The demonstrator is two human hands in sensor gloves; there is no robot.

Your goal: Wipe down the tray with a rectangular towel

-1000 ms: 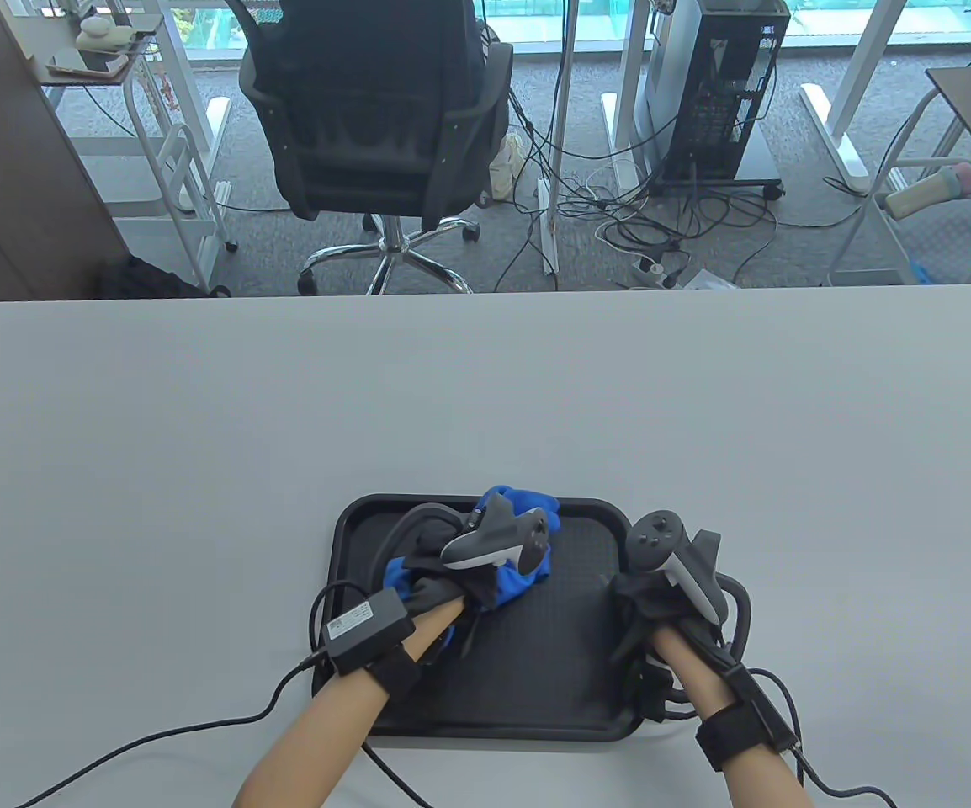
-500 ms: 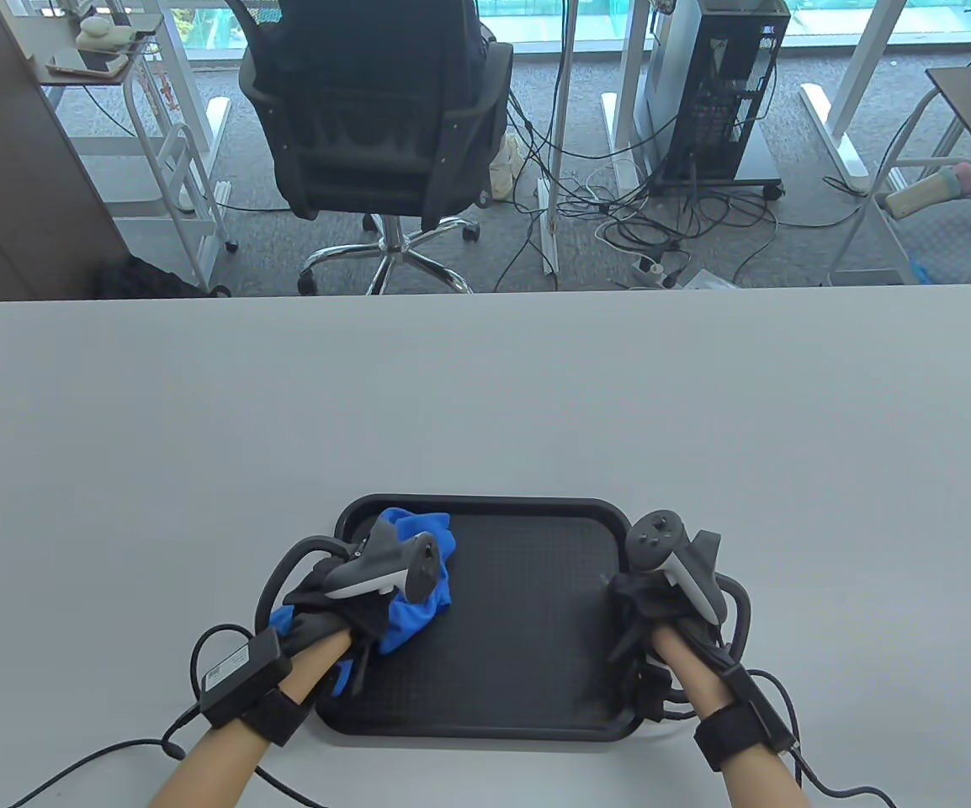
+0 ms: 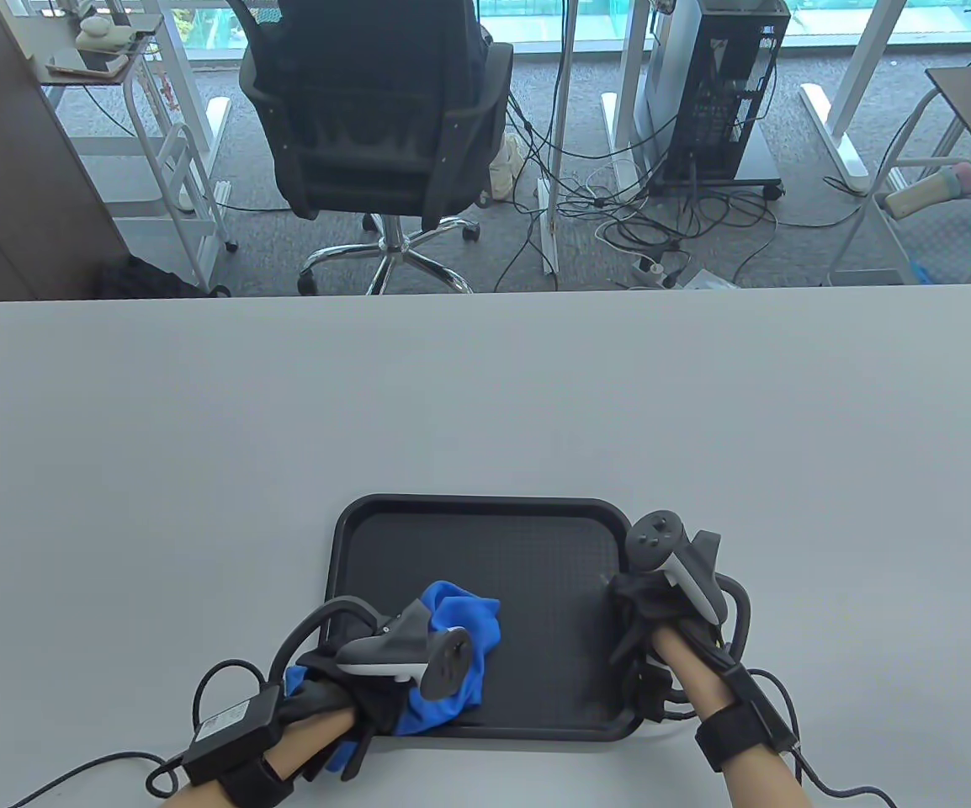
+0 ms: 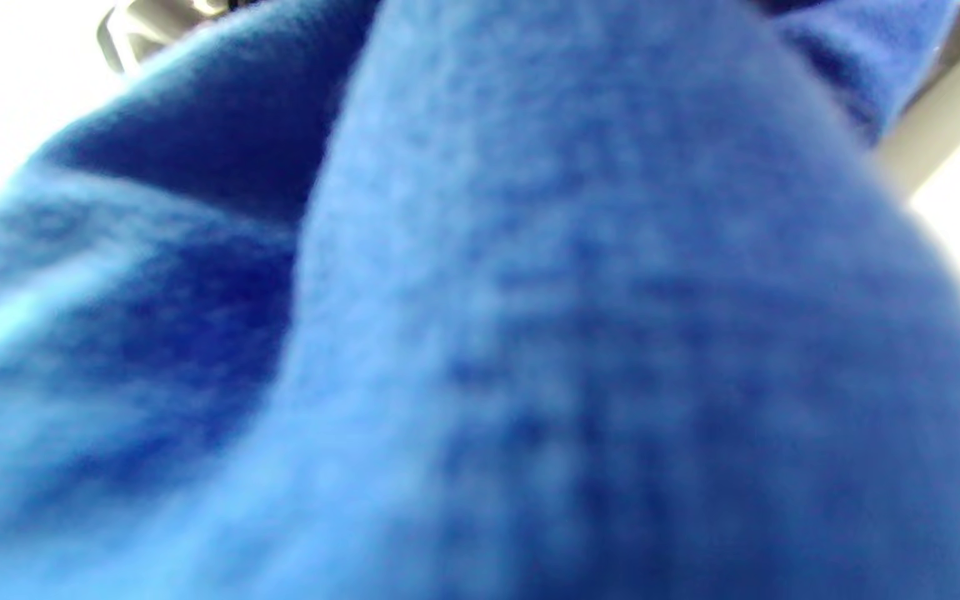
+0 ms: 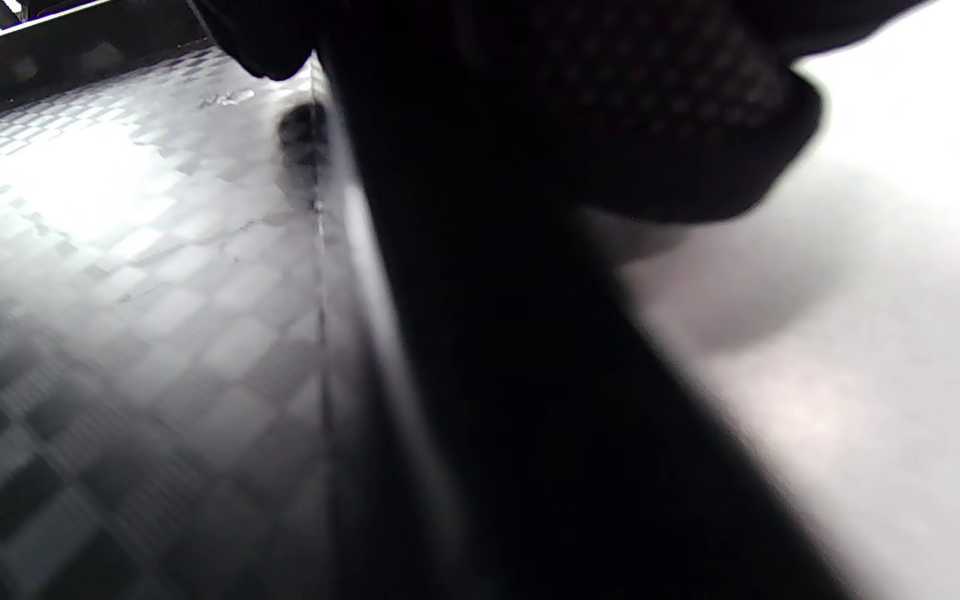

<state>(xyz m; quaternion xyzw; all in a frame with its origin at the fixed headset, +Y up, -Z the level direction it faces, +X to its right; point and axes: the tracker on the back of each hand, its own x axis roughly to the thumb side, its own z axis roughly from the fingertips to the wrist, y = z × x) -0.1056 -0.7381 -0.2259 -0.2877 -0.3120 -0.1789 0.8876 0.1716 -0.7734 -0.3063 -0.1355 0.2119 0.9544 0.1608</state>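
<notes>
A black rectangular tray (image 3: 536, 555) lies on the grey table near its front edge. My left hand (image 3: 368, 682) holds a bunched blue towel (image 3: 460, 640) and presses it on the tray's front left part. The towel fills the left wrist view (image 4: 480, 333). My right hand (image 3: 654, 614) grips the tray's right rim. In the right wrist view the tray's textured floor (image 5: 113, 292) and its rim (image 5: 480, 350) show under my gloved fingers (image 5: 613, 100).
The grey table (image 3: 485, 396) stretches wide beyond the tray. Glove cables (image 3: 115, 757) trail off the front edge. A black office chair (image 3: 376, 126) and a computer tower (image 3: 721, 93) stand on the floor behind the table.
My left hand swept the towel from the tray's back middle to its back left, then toward me to the front left. My right hand has stayed on the right rim.
</notes>
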